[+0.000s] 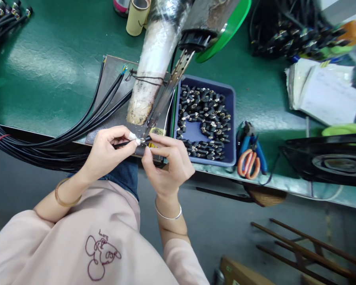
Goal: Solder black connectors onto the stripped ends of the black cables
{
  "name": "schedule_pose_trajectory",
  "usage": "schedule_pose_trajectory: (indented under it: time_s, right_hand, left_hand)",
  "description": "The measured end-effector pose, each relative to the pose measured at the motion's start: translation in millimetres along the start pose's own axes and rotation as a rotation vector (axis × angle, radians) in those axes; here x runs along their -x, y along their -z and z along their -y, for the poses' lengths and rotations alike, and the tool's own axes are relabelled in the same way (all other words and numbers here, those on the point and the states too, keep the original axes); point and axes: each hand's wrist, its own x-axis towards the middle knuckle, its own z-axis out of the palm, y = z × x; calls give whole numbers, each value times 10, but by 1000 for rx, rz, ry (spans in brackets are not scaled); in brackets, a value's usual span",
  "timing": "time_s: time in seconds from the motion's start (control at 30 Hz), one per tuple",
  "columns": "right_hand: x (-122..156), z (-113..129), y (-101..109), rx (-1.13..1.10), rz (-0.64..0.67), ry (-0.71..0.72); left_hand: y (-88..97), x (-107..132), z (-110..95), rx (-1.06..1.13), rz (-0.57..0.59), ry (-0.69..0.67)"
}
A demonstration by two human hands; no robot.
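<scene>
My left hand [108, 148] pinches a black cable [121, 144] close to its end, the fingertips just in front of the soldering iron. A small black connector [146, 139] meets that cable end, held between the thumb and fingers of my right hand [170, 158]. Right above the joint is the tip of a soldering iron [178, 73] with a perforated metal barrel. Whether the tip touches the connector I cannot tell. Beneath lies a dark metal plate [112, 71], with a yellow piece [156, 131] partly hidden behind my right fingers.
Left, a bundle of black cables [32, 152] runs along the table edge. A blue tray [233, 118] holds several black connectors. Beside it lie orange-handled scissors [248, 164] and blue-handled cutters [261, 154]. A white wrapped duct [154, 55] hangs over the plate. Papers [329, 95] lie right.
</scene>
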Motion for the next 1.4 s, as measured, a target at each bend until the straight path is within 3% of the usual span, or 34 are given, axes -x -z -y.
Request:
schedule_pose_trajectory:
  time_s: [0.43,0.7,0.97,1.13,1.33,1.4]
  right_hand:
    - [-78,31,-7,50,-19,-11]
    - [1,26,29,40,52,11]
    - [6,26,54,20,44,-7]
    - [75,-8,89,-123,-22,-103]
    - [80,-15,93,-119,-456,-81]
    - [63,-6,85,-126,-500,-72]
  left_hand:
    - [-18,-41,-62,73,-5,26]
    - [19,-43,-39,129,54,118]
    - [9,-12,-11,44,59,65]
    - [22,60,2,-173,54,-152]
    - [50,142,56,-512,-9,-573]
    - [52,155,77,-559,-31,-650]
